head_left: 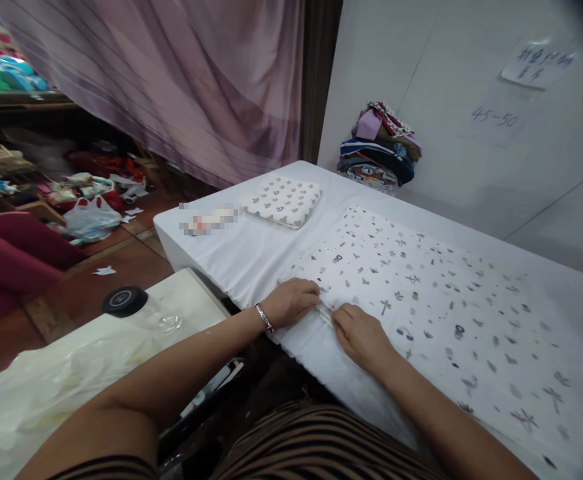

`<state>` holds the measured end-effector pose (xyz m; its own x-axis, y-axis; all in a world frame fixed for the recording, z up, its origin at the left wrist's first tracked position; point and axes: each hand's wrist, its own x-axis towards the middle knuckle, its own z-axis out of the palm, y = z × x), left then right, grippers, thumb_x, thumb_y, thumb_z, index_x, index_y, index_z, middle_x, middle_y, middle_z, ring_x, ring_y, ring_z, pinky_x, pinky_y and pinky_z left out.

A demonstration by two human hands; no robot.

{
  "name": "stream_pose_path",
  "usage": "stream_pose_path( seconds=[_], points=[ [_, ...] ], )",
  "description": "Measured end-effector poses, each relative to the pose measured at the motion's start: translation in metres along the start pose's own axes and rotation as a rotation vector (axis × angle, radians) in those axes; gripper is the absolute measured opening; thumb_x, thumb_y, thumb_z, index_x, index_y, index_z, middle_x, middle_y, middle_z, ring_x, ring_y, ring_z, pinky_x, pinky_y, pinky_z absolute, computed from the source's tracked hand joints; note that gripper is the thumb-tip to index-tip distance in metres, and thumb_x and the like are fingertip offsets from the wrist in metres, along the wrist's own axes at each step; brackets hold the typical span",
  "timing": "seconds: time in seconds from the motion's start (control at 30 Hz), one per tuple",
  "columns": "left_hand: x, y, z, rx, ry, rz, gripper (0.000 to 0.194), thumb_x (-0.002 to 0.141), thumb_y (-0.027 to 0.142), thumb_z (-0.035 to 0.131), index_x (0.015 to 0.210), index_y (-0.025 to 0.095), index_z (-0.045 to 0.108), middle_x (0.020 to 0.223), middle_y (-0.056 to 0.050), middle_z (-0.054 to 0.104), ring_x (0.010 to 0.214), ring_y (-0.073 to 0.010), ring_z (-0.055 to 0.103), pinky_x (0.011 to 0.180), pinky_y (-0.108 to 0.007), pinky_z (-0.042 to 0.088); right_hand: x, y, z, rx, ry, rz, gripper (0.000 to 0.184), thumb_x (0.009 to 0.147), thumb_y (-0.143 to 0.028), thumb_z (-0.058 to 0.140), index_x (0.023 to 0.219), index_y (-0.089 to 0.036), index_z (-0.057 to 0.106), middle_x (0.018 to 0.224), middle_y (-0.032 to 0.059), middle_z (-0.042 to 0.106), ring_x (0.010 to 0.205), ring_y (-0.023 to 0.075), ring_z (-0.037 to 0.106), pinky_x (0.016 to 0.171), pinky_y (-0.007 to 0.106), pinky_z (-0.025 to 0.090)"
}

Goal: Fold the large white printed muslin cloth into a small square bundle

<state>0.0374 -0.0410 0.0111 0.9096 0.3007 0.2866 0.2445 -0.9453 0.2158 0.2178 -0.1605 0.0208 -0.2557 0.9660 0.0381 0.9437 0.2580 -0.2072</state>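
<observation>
The left hand [296,301] and right hand [362,335], just apart, each pinch the near edge of the patterned cloth [421,300], spread on the desk [254,263]. The step appears to be edge straightening; the next move seemingly calls for an even grip. A folded cloth [284,201] lies farther off.

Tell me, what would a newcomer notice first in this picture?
Probably the large patterned cloth on the white table, with the left hand and right hand pinching its near edge. Next, the mauve curtain hanging at upper left, and the colourful fabric pile near the wall.
</observation>
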Motion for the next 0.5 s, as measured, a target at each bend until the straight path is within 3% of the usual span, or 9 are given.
stream_pose_path(
  seconds=[0.23, 0.5],
  points=[
    [0.0041, 0.0021, -0.0005, 0.094, -0.050, 0.032, 0.019, 0.087, 0.021, 0.042, 0.081, 0.019, 0.060, 0.098, -0.003, 0.059, 0.090, -0.0148, 0.053, 0.084, -0.029, 0.039, 0.0029, -0.0023, -0.0008, -0.082, -0.026, 0.009, 0.018, 0.089, -0.019, 0.039, 0.093, -0.017, 0.056, 0.089, 0.0060, 0.055, 0.082, 0.0156, 0.051, 0.067, 0.025, 0.038],
    [-0.0023, 0.0026, 0.0062, 0.114, 0.020, 0.043, 0.020, 0.088, 0.014, 0.036, 0.084, 0.015, 0.056, 0.107, -0.006, 0.055, 0.097, -0.0157, 0.049, 0.089, -0.031, 0.037, -0.0008, -0.0006, 0.0070, -0.220, -0.008, -0.046, 0.017, 0.085, -0.011, 0.042, 0.092, -0.018, 0.056, 0.088, 0.0052, 0.056, 0.079, 0.0178, 0.051, 0.064, 0.027, 0.039]
  ],
)
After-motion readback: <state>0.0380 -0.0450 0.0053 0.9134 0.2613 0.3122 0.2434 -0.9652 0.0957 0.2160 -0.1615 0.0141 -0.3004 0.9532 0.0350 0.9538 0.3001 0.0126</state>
